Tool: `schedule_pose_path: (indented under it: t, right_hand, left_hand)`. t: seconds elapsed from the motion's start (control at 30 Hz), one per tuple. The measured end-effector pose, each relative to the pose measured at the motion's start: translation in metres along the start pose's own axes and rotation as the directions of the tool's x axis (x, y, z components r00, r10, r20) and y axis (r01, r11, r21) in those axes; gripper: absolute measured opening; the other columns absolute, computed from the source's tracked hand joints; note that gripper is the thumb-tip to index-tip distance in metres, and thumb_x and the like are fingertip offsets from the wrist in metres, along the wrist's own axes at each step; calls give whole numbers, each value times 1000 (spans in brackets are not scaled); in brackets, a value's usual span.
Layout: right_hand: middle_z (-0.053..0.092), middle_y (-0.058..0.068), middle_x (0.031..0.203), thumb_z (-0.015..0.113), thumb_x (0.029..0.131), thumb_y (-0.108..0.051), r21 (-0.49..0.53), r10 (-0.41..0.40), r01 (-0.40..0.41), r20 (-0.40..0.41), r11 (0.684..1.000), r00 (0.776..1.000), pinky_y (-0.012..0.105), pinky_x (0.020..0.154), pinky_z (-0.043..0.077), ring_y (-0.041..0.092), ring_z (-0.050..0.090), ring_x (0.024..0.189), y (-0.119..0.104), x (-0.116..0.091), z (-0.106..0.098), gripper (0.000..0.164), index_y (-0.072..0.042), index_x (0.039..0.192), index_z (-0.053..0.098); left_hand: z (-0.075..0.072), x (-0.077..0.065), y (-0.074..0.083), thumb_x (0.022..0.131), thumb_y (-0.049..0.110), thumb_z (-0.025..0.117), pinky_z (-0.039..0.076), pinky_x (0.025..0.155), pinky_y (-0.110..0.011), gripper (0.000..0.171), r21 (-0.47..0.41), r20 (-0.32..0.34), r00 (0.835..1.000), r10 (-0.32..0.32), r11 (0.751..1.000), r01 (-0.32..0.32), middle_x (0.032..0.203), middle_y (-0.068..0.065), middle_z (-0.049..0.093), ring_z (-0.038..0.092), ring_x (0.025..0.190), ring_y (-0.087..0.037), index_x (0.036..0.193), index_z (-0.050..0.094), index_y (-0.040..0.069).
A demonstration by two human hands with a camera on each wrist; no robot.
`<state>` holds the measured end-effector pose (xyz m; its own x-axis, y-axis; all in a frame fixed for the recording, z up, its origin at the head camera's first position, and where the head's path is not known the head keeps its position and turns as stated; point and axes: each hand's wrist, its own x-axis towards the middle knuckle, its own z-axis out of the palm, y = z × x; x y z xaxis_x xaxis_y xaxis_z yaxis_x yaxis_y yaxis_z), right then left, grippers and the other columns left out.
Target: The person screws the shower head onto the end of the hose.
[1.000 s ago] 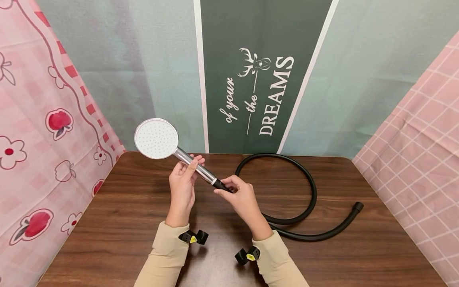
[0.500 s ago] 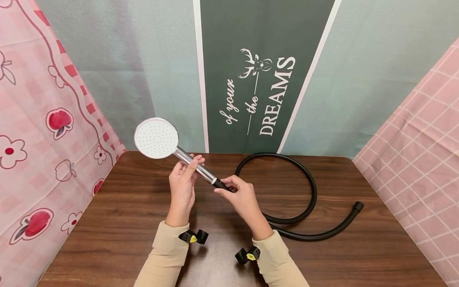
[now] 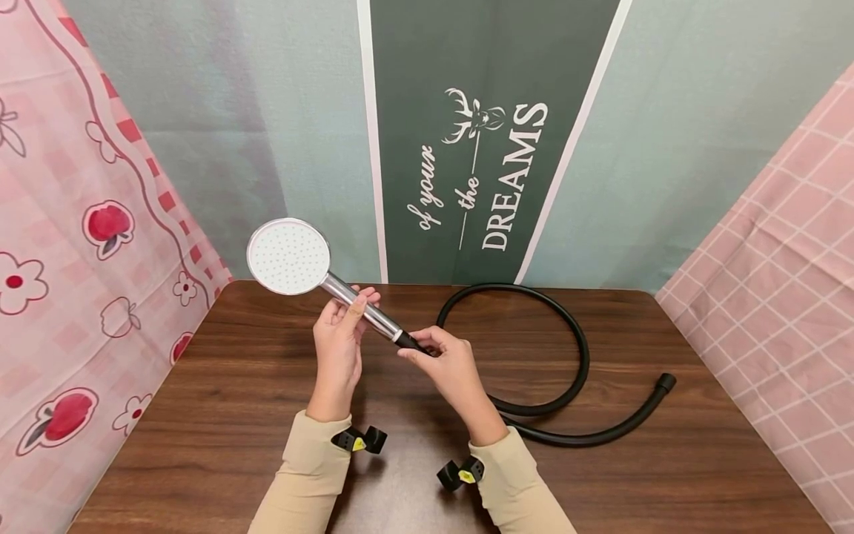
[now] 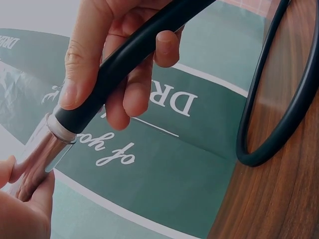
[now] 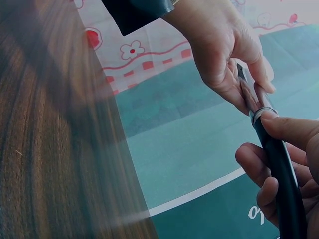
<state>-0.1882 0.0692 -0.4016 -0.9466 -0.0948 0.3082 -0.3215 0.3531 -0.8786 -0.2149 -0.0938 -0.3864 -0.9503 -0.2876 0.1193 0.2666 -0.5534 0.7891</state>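
A round shower head [image 3: 289, 256] with a white nozzle face and chrome handle tilts up to the left, held above the table. My left hand [image 3: 339, 337] grips the chrome handle, thumb laid along its front. At the handle's lower end, my right hand [image 3: 445, 363] pinches the black end of the shower hose [image 3: 579, 356] between thumb and fingers. In the left wrist view the hose end [image 4: 82, 117] meets a pale ring at the chrome handle's end. The right wrist view shows this joint too, with the right thumb [image 5: 284, 127] pressed beside it.
The hose loops over the brown wooden table [image 3: 220, 445], its free end fitting [image 3: 666, 383] lying at the right. A grey-green printed cloth [image 3: 320, 133] hangs behind the table. Pink patterned cloths stand at the left [image 3: 60, 297] and right [image 3: 787, 297].
Almost nothing differs. The shower head appears a few pixels further left and up, and both hands keep the same holds.
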Motion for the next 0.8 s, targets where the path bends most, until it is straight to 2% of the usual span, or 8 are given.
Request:
schedule_pose_path:
  t: [0.1, 0.37, 0.8]
  right_hand:
    - [77, 10, 89, 84, 79, -17, 4, 5, -5, 4, 1000, 1000, 18, 62, 52, 15, 67, 75, 0, 0, 0, 22, -8, 97, 75]
    - [77, 10, 89, 83, 80, -18, -6, 21, -21, 16, 1000, 1000, 18, 63, 53, 14, 67, 75, 0, 0, 0, 22, -8, 99, 76]
    - [76, 9, 90, 80, 84, -23, -27, 40, -39, 39, 999, 998, 19, 57, 51, 7, 63, 72, 1, -1, -1, 24, -8, 102, 77]
  left_hand:
    - [0, 0, 0, 96, 2, 61, 57, 97, -37, 18, -2, -1, 1000, 1, 1000, -1, 95, -2, 75, 74, 88, -12, 113, 55, -1]
    - [0, 0, -1, 96, 2, 61, 59, 92, -31, 27, -10, 3, 1000, 4, 1000, -4, 96, -4, 75, 74, 89, -14, 119, 52, -9]
    - [0, 0, -1, 97, 3, 60, 60, 89, -26, 30, -5, 5, 1000, -6, 1000, 6, 93, -1, 75, 74, 86, -11, 122, 49, -11]
